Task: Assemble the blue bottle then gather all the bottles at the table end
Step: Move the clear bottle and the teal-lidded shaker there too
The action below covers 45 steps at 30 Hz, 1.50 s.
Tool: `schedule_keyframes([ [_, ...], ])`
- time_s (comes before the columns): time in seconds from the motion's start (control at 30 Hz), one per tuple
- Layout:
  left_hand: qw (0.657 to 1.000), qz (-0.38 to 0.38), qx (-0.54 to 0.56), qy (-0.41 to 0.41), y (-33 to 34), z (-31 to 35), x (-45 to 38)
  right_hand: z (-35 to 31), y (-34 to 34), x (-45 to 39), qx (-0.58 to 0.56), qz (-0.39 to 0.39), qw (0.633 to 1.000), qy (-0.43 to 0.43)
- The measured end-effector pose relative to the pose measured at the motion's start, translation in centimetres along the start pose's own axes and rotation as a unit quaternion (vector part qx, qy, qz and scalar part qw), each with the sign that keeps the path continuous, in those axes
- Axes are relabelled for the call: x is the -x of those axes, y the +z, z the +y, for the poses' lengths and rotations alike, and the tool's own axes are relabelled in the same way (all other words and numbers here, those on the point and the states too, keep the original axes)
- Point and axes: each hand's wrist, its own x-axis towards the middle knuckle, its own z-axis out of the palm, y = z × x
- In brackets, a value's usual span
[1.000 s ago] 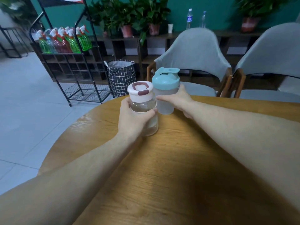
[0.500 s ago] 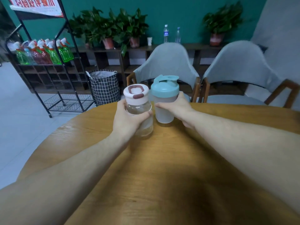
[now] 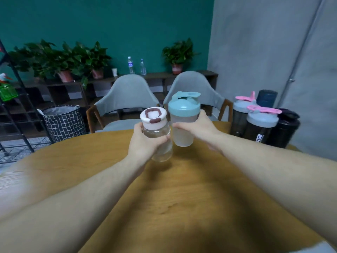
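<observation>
My left hand [image 3: 144, 141] grips a clear bottle with a white and maroon lid [image 3: 154, 118], lifted a little above the round wooden table [image 3: 173, 189]. Right beside it, my right hand [image 3: 198, 126] holds the frosted blue bottle [image 3: 183, 125], its teal lid closed on top. The two bottles nearly touch. At the table's far right end stands a cluster of dark bottles [image 3: 260, 125], two of them with grey lids and pink flip caps.
Two grey chairs [image 3: 127, 99] stand behind the table. A checked basket [image 3: 63, 121] and a metal rack [image 3: 12, 106] are on the left. A grey wall [image 3: 273, 52] rises right behind the bottle cluster.
Both hands have carried their bottles to the right, still side by side. The view has turned right, so the cluster of dark bottles at the table end now shows.
</observation>
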Motion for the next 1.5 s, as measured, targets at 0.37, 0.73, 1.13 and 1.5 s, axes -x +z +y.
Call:
schedule_keyframes([
  [0.37, 0.992, -0.126, 0.016, 0.015, 15.7, 2.0, 6.1, 6.5, -17.2, 8.6, 0.005, 0.060, 0.998, 0.010],
  [0.73, 0.985, -0.171, 0.008, -0.011, 28.1, 2.3, 8.4, 15.0, -28.9, 10.5, 0.026, 0.176, 0.979, 0.102],
  [1.13, 0.987, -0.157, -0.011, -0.012, 33.8, 0.8, 7.0, 19.5, -30.4, 7.8, 0.006, 0.172, 0.978, 0.122],
  [1.5, 0.987, -0.155, -0.046, 0.002, 35.0, 1.0, 7.2, 20.4, -29.6, 7.1, -0.029, 0.169, 0.978, 0.122],
])
